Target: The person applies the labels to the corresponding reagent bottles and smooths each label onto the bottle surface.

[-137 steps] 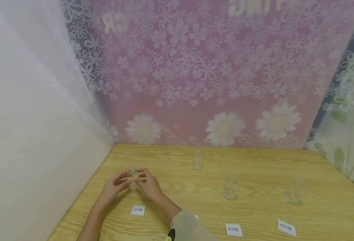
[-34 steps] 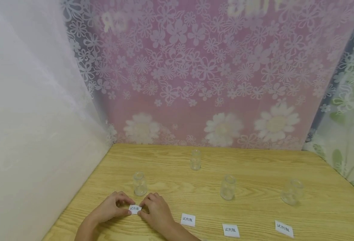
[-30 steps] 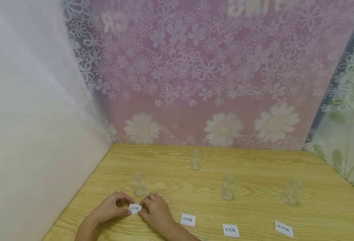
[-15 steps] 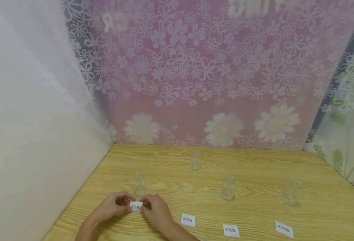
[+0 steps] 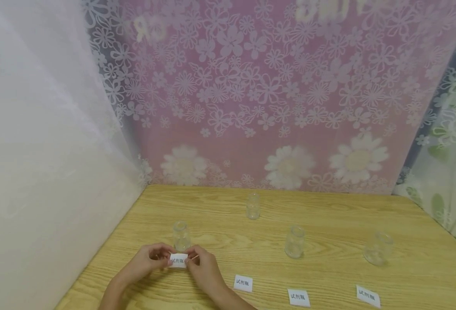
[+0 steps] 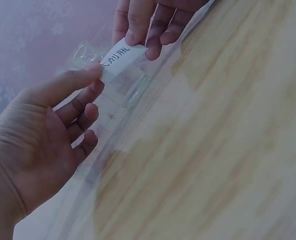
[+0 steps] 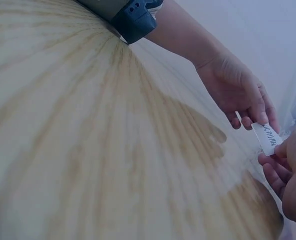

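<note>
A small white paper label (image 5: 179, 261) with printed characters is stretched between both hands, upright just in front of a clear glass bottle (image 5: 181, 236). My left hand (image 5: 144, 263) pinches its left end between thumb and finger. The other end is pinched by my right hand (image 5: 206, 268). In the left wrist view the label (image 6: 121, 61) bows slightly and overlaps the bottle, whose neck shows behind it. The right wrist view catches the label (image 7: 267, 137) at the right side, between the two hands.
Another glass bottle (image 5: 253, 206) stands at the back, with two more, one bottle (image 5: 295, 242) right of centre and one bottle (image 5: 378, 249) farther right. Along the front lie a label (image 5: 243, 283), a second label (image 5: 298, 297) and a third label (image 5: 368, 296). A white curtain (image 5: 57, 172) borders the left.
Both hands were around the glass bottle earlier; it then stood released on the table. They took hold of the label, raised it and moved it forward to the bottle's front.
</note>
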Demonstrator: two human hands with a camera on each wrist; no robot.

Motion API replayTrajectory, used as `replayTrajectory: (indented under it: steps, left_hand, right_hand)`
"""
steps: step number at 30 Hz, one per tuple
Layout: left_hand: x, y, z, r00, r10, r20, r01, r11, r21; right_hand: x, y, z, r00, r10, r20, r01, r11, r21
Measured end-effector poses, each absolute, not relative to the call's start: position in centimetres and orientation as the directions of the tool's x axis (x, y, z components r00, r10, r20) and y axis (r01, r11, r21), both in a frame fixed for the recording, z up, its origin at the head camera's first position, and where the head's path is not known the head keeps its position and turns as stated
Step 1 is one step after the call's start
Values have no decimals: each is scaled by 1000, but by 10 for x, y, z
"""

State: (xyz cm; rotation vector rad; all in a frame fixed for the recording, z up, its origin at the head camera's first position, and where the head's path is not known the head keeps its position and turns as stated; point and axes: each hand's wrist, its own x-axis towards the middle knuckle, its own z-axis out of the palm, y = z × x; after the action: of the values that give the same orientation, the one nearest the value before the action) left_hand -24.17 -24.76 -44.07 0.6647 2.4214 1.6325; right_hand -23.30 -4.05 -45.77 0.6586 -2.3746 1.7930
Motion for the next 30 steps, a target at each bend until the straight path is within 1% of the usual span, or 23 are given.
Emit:
replayTrajectory:
  steps: [6, 16, 23, 30]
  left_hand:
    - [-243, -248, -439, -891, 444, 96, 225, 246, 943]
    - [-241, -249, -438, -893, 446, 57, 204, 288, 936]
    - [-240, -249, -438, -879, 474, 56, 214, 287, 934]
    - [-241, -249, -439, -848, 526, 64, 226, 250, 941]
  right_hand:
    - [-233, -39, -456, -900, -260, 350, -404, 199, -893]
    - [-233, -38, -456, -904, -249, 347, -399, 204, -894]
    - [-231, -37, -454, -899, -238, 369, -416, 192, -889]
    - [-232, -38, -453, -896, -235, 377, -423, 188, -887]
